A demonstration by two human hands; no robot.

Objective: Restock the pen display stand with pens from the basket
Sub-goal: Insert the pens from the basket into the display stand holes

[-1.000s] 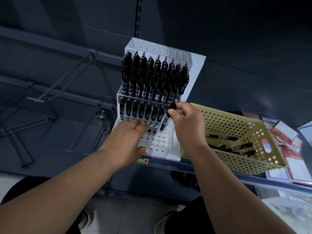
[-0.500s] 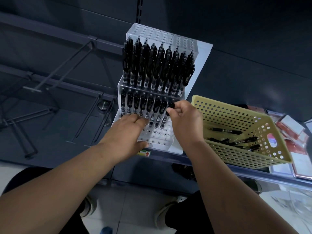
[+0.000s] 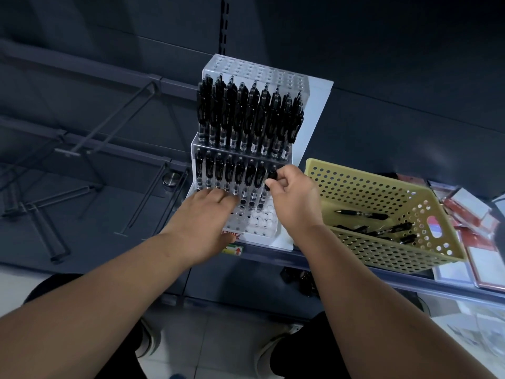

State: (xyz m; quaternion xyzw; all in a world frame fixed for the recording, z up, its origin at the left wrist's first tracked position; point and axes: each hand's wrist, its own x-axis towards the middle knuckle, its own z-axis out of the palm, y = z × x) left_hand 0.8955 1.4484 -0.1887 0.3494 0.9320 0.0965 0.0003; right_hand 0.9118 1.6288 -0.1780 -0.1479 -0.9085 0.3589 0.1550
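A clear tiered pen display stand (image 3: 295, 80) sits on the shelf, its upper and middle tiers filled with several black pens. My right hand (image 3: 293, 199) pinches the top of a black pen (image 3: 271, 177) at the right end of the middle row. My left hand (image 3: 203, 218) rests flat with straight fingers on the stand's lowest tier, covering part of its holes. To the right stands a yellow perforated basket (image 3: 355, 184) with several black pens (image 3: 362, 213) lying in it.
The grey shelf edge (image 3: 382, 277) runs under the stand and basket. Red and white packets (image 3: 475, 214) lie to the right of the basket. Bare metal hooks (image 3: 114, 113) stick out at the left. Below are the floor and my shoes.
The view has shifted a little. My right hand still holds the pen at the end of the middle row, now slightly lower. My left hand stays on the lower tier.
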